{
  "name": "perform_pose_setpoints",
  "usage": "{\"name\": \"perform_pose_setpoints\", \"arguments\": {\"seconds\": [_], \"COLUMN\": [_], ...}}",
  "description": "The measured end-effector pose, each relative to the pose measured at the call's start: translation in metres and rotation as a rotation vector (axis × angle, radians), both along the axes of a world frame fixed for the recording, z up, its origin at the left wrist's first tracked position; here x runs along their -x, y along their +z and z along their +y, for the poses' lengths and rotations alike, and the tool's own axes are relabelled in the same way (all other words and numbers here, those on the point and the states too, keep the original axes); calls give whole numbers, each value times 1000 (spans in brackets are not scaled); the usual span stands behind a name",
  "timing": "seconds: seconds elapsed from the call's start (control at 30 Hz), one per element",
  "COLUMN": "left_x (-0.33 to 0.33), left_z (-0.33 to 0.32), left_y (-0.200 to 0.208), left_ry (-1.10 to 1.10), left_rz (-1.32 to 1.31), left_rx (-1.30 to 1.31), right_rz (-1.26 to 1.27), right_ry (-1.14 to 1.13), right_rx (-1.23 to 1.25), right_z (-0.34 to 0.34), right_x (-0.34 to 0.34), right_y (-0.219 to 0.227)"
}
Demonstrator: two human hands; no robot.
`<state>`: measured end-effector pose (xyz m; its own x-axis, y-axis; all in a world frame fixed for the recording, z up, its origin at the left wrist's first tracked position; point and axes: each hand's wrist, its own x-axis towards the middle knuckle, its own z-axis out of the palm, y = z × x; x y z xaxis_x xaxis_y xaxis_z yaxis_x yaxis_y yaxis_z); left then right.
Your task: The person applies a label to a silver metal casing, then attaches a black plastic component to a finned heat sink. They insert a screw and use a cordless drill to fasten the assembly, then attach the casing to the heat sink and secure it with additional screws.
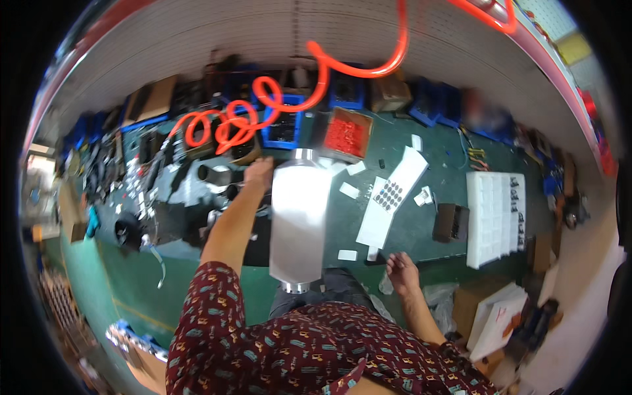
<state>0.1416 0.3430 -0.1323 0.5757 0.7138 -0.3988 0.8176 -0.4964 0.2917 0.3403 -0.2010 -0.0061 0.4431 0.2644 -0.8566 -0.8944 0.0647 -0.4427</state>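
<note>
My left hand (259,172) reaches over the bench among dark parts, beside a black cylindrical part (220,175). Its fingers do not show clearly enough to tell whether they grip anything. Just off the bench's front edge is my right hand (401,271), its fingers curled together; whatever they hold, if anything, cannot be made out. Left of those fingers lie a small dark piece (376,259) and a white card (347,255). A long white sheet (376,227) bearing several dark round pieces (390,195) stretches across the bench beyond my right hand.
A shiny silver fixture (298,224) blocks the middle of the view. Coiled orange hose (266,92) hangs overhead. Beyond stand an open box of red parts (345,136) and blue bins (283,125). A white compartment tray (487,220) and dark box (450,222) sit right.
</note>
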Motion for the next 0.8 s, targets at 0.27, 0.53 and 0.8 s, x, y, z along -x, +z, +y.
{"name": "perform_pose_setpoints", "arguments": {"seconds": [0.27,0.53,0.8], "left_x": [-52,-40,-7], "left_z": [-35,-41,-89], "left_y": [71,109,226], "left_ry": [-220,-185,428], "left_rz": [126,55,-1036], "left_rx": [-125,-127,475], "right_rz": [-66,-62,-418], "right_ry": [-36,-28,281], "right_rx": [122,-12,-138], "right_z": [19,25,152], "right_x": [2,-5,-10], "right_y": [25,17,105]}}
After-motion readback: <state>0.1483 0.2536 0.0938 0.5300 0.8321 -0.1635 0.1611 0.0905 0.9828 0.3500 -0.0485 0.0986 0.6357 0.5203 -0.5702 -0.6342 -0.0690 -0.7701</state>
